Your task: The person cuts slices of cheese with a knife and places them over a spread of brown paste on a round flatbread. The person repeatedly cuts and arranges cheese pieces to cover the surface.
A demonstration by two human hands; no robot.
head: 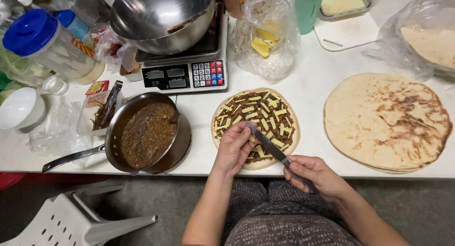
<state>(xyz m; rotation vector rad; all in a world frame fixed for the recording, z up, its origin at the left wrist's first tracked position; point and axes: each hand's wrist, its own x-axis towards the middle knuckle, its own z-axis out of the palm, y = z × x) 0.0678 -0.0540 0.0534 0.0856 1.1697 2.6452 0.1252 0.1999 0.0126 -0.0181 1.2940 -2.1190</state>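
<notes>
A: Flatbread (256,127) with brown filling and yellow cheese strips, flat on white table (313,85) near front edge, straight ahead of torso. Centred there probably for easy reach with both hands.

B: Left hand (233,149)?

A: Palm down on near-left part of flatbread, fingers bent, tips touching topping under the blade. Looks like steadying or placing a strip. Not gripping anything clearly.

B: Right hand (315,174)?

A: Fingers closed round handle of knife (268,144), hanging off table edge. Blade angled up-left across near part of flatbread, over left-hand fingertips. Held low and slanted, likely for cutting or nudging cheese right over topping.

B: Cheese source?

A: Clear plastic bag (268,40) with yellow chunks, just behind flatbread. Close by, so probably the supply.

B: Filling?

A: Frying pan (147,132) of brown sauce, just left of flatbread, handle toward front-left. Utensil end at pan's right rim, hard to identify.

B: Other stuff?

A: Plain flatbread stack (386,120) to the right, apart from topped one. More rounds in bag (422,32) at far right. Digital scale (185,70) behind pan, steel bowl (163,18) on it. Blue-lidded jar (45,42) far left, white bowl (19,108) left edge, green cup (308,6) at back. White plastic chair (71,220) on floor, lower left.
</notes>
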